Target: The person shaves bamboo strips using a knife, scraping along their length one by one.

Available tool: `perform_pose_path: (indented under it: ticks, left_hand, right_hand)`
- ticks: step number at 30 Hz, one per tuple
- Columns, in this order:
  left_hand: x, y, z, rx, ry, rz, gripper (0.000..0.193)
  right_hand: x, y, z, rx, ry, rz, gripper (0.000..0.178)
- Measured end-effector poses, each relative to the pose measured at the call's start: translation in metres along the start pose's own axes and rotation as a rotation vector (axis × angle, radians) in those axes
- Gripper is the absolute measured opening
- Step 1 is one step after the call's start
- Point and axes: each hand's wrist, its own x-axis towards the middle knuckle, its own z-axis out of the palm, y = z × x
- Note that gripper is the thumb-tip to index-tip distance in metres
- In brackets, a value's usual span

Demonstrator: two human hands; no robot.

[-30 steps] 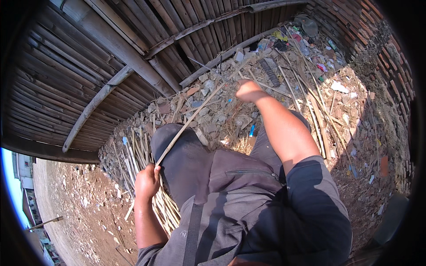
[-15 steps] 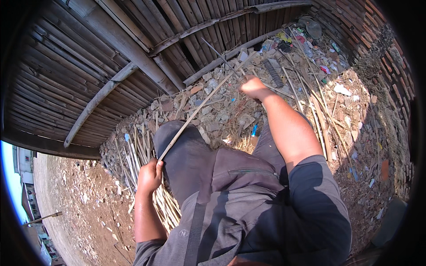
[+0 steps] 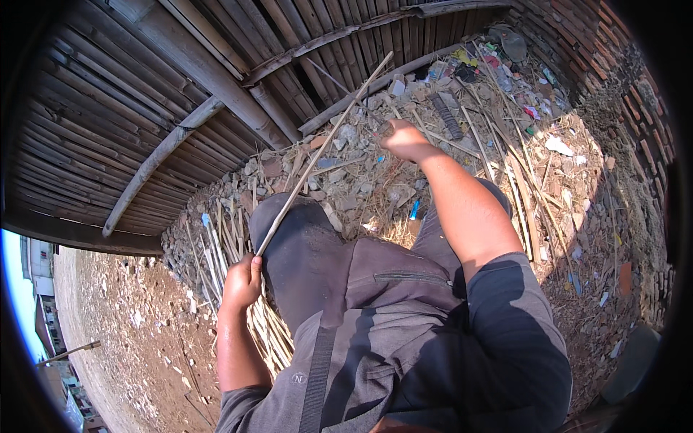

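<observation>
My left hand [image 3: 242, 283] is closed around the lower end of a long, pale bamboo strip [image 3: 308, 171]. The strip slants up and away across my left thigh, its far end in front of the slatted wall. My right hand [image 3: 405, 140], reaching out over the rubble, is wrapped round the handle of a long, thin-bladed knife [image 3: 328, 76]. Its blade points to the far left and passes by the strip; whether they touch I cannot tell. Beside my left leg lies a pile of cut bamboo strips [image 3: 268, 332], partly hidden by my left forearm.
A bamboo-slat wall [image 3: 79, 130] with thick poles rises at the left and far side. At the right stands a brick wall [image 3: 642, 137]. Stones and litter cover the ground [image 3: 346, 191] ahead, with more bamboo pieces [image 3: 521, 206] lying right of my right arm.
The bamboo strip's far end has swung up and to the left, standing clear of my right hand. My right hand and the knife have shifted slightly left. My left hand is nearly still.
</observation>
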Motion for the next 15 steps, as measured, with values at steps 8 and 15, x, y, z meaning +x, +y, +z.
perform_pose_path:
  ticks: [8, 15]
  left_hand:
    - [-0.003, 0.026, -0.013, 0.082, -0.071, -0.055, 0.04]
    - [0.009, -0.007, -0.02, -0.14, -0.234, -0.144, 0.048]
  right_hand:
    - [-0.051, -0.068, 0.015, -0.361, -0.359, -0.161, 0.038]
    - [-0.01, -0.019, -0.007, -0.034, -0.151, 0.107, 0.048]
